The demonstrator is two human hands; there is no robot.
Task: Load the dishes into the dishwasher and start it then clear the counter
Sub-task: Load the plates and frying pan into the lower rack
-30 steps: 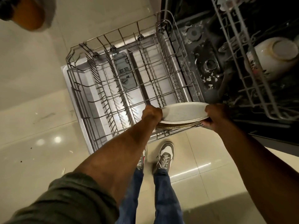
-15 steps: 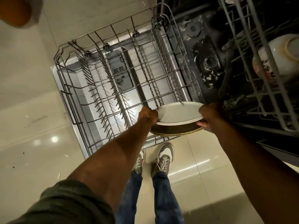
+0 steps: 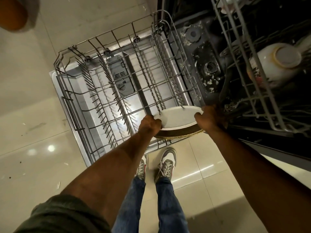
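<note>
I hold a small stack of plates over the near edge of the pulled-out lower dishwasher rack point(image 3: 107, 91). The top one is a white plate point(image 3: 176, 116); under it lies a dark plate with a gold rim point(image 3: 181, 133). My left hand point(image 3: 149, 125) grips the stack's left edge and my right hand point(image 3: 208, 118) grips its right edge. The wire rack holds no dishes and sits on the open dishwasher door point(image 3: 70, 81). A white bowl point(image 3: 277, 64) lies upside down in the upper rack point(image 3: 252, 81) at the right.
The dark tub floor point(image 3: 207, 68) is littered with white food scraps. My two feet in sneakers point(image 3: 166, 163) stand on the pale tiled floor just in front of the door's near edge. An orange and white object point(image 3: 15, 12) shows at the top left.
The plates have tilted and separated a little, showing the dark gold-rimmed plate under the white one. Both hands stay on the stack's edges over the rack's near side.
</note>
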